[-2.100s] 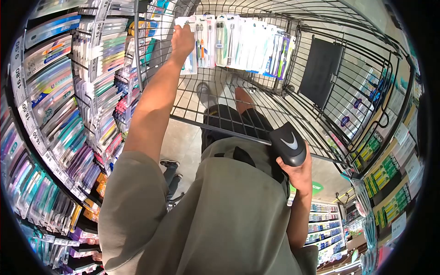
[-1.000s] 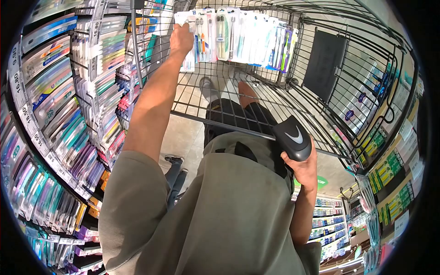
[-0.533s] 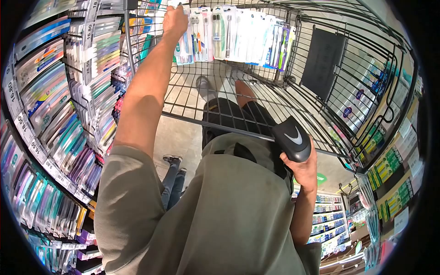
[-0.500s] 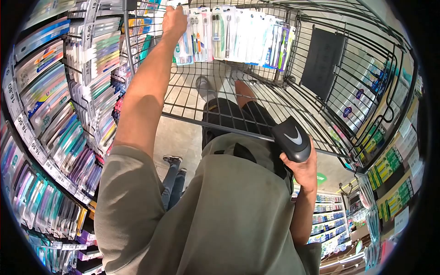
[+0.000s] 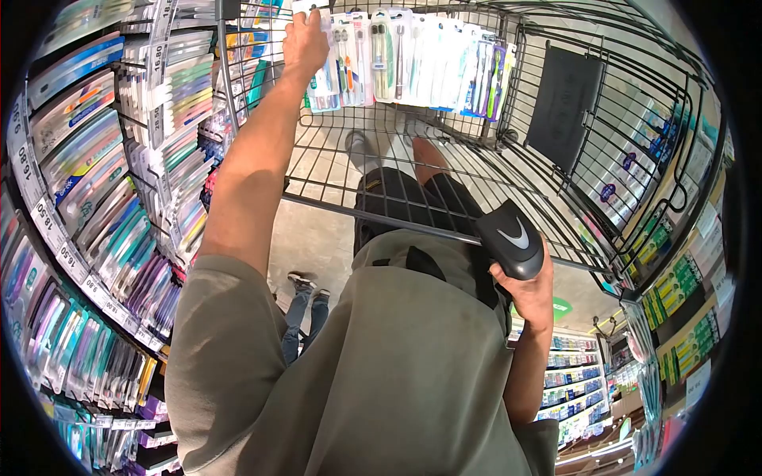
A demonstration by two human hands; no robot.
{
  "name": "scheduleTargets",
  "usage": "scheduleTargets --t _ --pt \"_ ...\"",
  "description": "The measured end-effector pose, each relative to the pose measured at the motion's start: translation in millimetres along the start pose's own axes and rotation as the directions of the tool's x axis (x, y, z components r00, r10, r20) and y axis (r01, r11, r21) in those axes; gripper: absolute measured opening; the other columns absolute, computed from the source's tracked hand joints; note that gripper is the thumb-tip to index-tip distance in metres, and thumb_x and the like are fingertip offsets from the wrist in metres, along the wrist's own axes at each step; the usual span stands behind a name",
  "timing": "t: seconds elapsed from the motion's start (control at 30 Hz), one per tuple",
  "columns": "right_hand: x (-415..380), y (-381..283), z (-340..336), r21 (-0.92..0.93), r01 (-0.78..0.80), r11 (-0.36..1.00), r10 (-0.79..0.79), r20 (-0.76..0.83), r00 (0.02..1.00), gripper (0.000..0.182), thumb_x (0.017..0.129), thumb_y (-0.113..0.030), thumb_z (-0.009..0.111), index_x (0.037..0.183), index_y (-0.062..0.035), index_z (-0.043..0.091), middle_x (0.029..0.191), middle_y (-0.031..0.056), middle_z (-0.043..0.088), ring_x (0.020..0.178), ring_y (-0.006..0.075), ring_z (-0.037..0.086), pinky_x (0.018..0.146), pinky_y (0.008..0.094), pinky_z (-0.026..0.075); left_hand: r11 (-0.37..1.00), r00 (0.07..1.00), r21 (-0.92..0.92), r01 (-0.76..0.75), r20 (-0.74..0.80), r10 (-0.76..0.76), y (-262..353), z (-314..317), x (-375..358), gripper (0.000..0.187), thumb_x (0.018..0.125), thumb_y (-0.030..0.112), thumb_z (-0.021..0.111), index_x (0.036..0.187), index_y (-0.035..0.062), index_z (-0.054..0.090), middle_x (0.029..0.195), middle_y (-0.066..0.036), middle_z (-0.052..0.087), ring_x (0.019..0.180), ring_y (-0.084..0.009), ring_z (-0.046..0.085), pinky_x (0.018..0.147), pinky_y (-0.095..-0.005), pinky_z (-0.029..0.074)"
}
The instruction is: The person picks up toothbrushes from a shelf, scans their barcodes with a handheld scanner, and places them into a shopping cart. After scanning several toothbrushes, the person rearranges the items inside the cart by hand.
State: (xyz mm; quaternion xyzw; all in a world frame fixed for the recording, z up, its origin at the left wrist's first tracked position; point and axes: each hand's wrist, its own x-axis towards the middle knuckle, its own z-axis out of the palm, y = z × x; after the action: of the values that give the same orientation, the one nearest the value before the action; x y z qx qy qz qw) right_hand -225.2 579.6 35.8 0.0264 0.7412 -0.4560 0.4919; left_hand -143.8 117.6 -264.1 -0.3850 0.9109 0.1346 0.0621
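Observation:
At the top of the cart basket, my left hand (image 5: 305, 44) has its fingers closed on the upper edge of a toothbrush pack (image 5: 324, 86), the leftmost in the row. Beside it, upright toothbrush packs (image 5: 444, 63) stand in a tight line inside the black wire cart (image 5: 381, 210). On the right, near the cart's closer rim, my right hand (image 5: 530, 293) is wrapped round a black handheld scanner (image 5: 512, 242) with a light curved mark. Parts of the fingers of my right hand are hidden behind the scanner.
Shelves of hanging toothbrush packs (image 5: 95, 222) with price strips line the left side. A black panel (image 5: 565, 107) hangs on the cart's right side. More shelves (image 5: 571, 381) stand at the lower right. Another person's legs (image 5: 305, 313) show on the floor left of my torso.
The view has shifted slightly, and the cart and packs appear a little to the right. My left hand stays at the same end of the row. The other person's feet have moved slightly.

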Motion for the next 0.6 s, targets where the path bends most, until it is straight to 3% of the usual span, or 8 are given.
scheduleTargets --t 0.4,0.6 --pt "-1 -3 5 0.025 0.035 0.999 -0.035 0.003 0.999 0.061 0.077 -0.002 0.086 0.129 0.0006 0.054 0.114 0.0046 0.065 0.101 0.0123 0.061 0.092 0.0272 0.048 1.0 0.999 -0.001 -0.031 -0.033 0.031 -6 5 -15 0.061 0.087 0.009 0.061 0.146 0.0091 0.044 0.134 -0.016 0.048 0.117 -0.0391 0.052 0.095 -0.0508 0.05" --pt "-3 8 3 0.057 -0.021 0.998 0.022 -0.011 1.0 0.057 0.078 -0.003 0.085 0.126 0.0001 0.056 0.112 0.0044 0.065 0.101 0.0126 0.06 0.093 0.028 0.048 0.999 0.998 0.041 -0.009 -0.064 0.012 11 10 -30 0.055 0.087 0.009 0.061 0.139 0.0048 0.044 0.132 -0.014 0.048 0.116 -0.0375 0.052 0.092 -0.0508 0.049"
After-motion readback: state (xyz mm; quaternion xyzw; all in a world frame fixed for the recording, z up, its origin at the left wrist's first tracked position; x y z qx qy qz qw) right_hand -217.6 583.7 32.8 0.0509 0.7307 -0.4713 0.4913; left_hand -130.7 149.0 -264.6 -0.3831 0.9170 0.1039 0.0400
